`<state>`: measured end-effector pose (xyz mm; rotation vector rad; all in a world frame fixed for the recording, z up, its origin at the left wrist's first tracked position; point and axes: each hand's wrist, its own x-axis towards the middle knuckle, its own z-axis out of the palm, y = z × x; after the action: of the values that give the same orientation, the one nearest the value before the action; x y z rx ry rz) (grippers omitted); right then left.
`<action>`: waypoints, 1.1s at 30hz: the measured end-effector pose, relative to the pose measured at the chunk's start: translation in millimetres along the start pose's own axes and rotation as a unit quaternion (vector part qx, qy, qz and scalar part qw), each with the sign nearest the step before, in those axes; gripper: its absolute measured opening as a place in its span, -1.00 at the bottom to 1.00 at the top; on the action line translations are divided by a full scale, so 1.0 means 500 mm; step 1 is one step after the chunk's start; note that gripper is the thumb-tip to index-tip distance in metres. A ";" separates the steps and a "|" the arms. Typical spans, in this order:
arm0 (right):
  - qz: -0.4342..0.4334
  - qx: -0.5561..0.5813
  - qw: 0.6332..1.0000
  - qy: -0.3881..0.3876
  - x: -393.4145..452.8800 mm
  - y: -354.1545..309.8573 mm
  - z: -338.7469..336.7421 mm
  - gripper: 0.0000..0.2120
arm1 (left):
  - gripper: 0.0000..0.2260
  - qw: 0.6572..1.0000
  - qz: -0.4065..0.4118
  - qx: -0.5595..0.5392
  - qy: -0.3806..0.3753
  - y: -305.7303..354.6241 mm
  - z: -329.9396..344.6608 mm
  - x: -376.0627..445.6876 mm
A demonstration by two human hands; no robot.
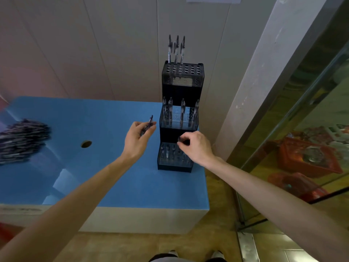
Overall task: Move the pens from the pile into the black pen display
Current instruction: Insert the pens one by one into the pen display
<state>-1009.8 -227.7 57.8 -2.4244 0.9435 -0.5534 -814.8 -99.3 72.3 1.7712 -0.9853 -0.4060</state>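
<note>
We hold a pen (148,124) pinched in the curled fingers of our left hand (136,139), up over the blue table (113,178) and just left of the black pen display (179,118). Our right hand (195,146) sits over the lowest step of the display with its fingers curled together, but we cannot tell if they hold anything. The pile of pens (22,140) lies far off at the table's left edge, and a few pens already stand up in the display.

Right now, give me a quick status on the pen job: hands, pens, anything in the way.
Left hand holds pens beside the black pen display. Right hand pinching over bottom tier, contents unclear. Pile waits far left. No obstruction visible.
</note>
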 end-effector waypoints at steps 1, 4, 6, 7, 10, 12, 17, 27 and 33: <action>0.006 -0.033 0.999 -0.030 0.006 0.005 0.002 -0.83 | -0.76 1.000 0.014 0.020 -0.016 0.002 -0.003 0.003; 0.051 -0.037 0.994 -0.093 0.022 0.016 -0.002 -0.82 | -0.75 0.995 0.044 0.045 -0.075 0.015 -0.014 0.014; 0.058 0.009 0.994 -0.088 0.023 0.012 -0.006 -0.72 | -0.75 0.990 0.069 0.069 -0.102 0.023 -0.018 0.023; 0.051 0.050 0.996 -0.062 0.020 0.007 -0.008 -0.67 | -0.74 0.986 0.084 0.089 -0.108 0.027 -0.019 0.027; 0.028 0.203 0.979 0.023 0.016 -0.033 -0.021 -0.69 | -0.81 0.970 0.135 0.158 -0.126 0.038 -0.009 0.038; 0.036 0.281 0.958 0.036 0.025 -0.064 -0.032 -0.69 | -0.83 0.957 0.156 0.197 -0.142 0.045 0.004 0.046; 0.033 0.302 0.949 0.079 0.034 -0.064 -0.044 -0.88 | -0.76 0.948 0.161 0.221 -0.161 0.069 0.035 0.062; 0.017 0.331 0.929 0.165 0.032 -0.020 -0.150 -0.91 | -0.77 0.991 -0.005 -0.069 -0.113 0.122 0.021 0.065; -0.071 0.231 0.947 0.210 0.079 -0.053 -0.205 -0.87 | -0.91 0.986 0.024 -0.150 -0.072 0.189 0.019 0.095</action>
<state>-1022.9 -267.2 162.6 -1.9893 0.6933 -1.2309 -833.2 -155.3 160.7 1.4590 -1.0089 -0.6252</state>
